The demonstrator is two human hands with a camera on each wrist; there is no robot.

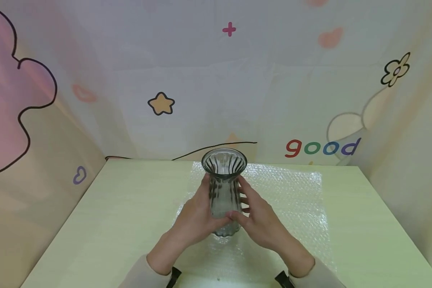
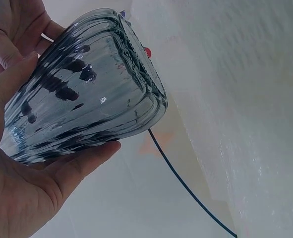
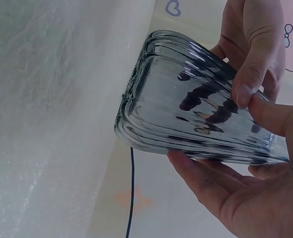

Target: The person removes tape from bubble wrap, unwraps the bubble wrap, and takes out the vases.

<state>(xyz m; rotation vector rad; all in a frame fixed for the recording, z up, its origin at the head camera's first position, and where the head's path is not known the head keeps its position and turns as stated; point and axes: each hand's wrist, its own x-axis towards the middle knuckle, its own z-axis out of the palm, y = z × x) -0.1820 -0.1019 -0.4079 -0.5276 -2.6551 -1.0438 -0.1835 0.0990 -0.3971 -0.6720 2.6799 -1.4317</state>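
Observation:
Both hands hold a clear glass vase (image 1: 225,196) with ribbed sides and a flared round rim, upright in the head view. My left hand (image 1: 196,216) grips its left side, thumb across the front. From the right, my right hand (image 1: 261,220) grips it with fingers spread along the side, and the two thumbs meet low on the front. In the left wrist view the vase (image 2: 96,84) shows its thick base, raised off the table. The right wrist view shows the same vase (image 3: 181,104) between the fingers and thumbs of both hands.
A sheet of bubble wrap (image 1: 291,208) lies flat on the pale table (image 1: 111,224), beneath and to the right of the vase. Behind the table hangs a printed cloth backdrop (image 1: 201,68), which also runs down both sides.

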